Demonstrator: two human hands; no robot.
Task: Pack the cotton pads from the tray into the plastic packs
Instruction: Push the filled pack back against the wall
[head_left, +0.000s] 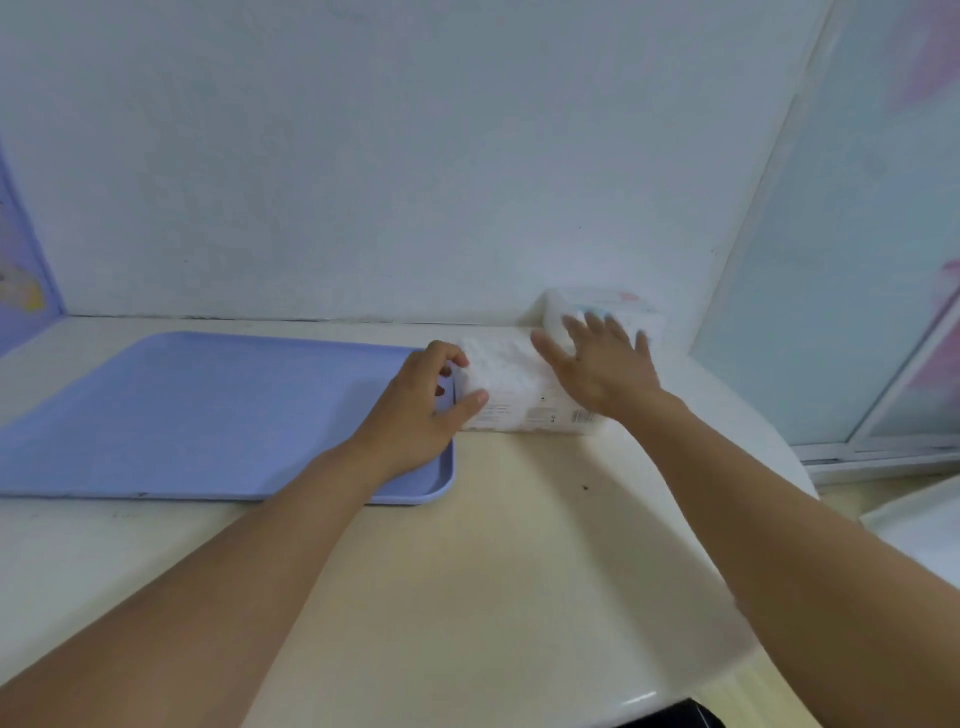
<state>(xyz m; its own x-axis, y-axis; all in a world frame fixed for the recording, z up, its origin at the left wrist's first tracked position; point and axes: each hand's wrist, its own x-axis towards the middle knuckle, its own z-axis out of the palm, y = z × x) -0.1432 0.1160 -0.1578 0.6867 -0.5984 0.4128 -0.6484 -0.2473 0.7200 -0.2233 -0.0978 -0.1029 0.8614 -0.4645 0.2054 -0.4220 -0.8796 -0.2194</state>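
A lilac tray (182, 415) lies on the cream table at the left; I see no cotton pads on it. Just right of the tray lies a clear plastic pack full of white cotton pads (514, 389), with printed text and a barcode on its near side. My left hand (426, 400) grips the pack's left end, thumb on the front, fingers curled over the top. My right hand (597, 364) hovers over the pack's right end with fingers spread, blurred. A second pack (608, 306) with a blue and pink label stands behind it against the wall.
The white wall runs along the table's back edge. A glass sliding door with a white frame (857, 312) stands at the right. The table (493, 545) has a rounded right edge. A dark object (670, 717) shows at the bottom edge.
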